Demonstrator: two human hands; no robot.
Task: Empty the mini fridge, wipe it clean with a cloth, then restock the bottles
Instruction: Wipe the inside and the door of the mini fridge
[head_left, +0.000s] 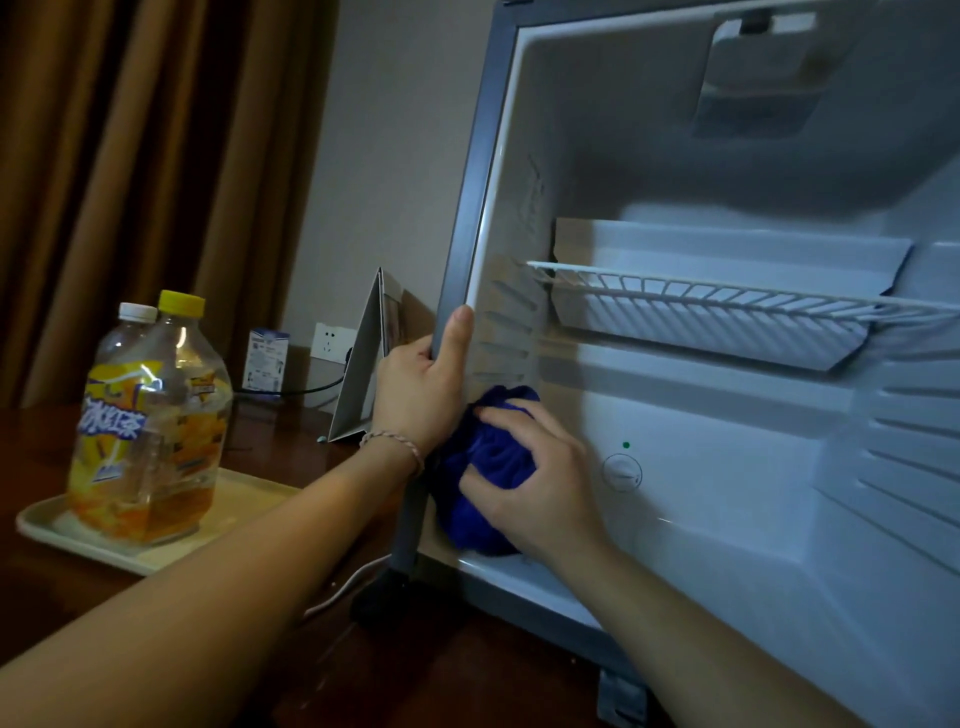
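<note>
Head view: right hand (540, 483) around bunched blue cloth (488, 467) against smooth fridge wall (519, 322).

I see a dark wooden table (62, 587) carrying the mini fridge (467, 218). A cream tray (52, 525), a folded card (358, 374) and a small box (267, 361) also sit on it.

Fridge interior (727, 493): smooth white plastic; wire shelf (727, 304) white-coated. Cloth (488, 467): blue, plush. Bottles (156, 415): clear glossy plastic. Table (62, 587): dark polished wood. Tray (156, 556): matt cream plastic.
</note>
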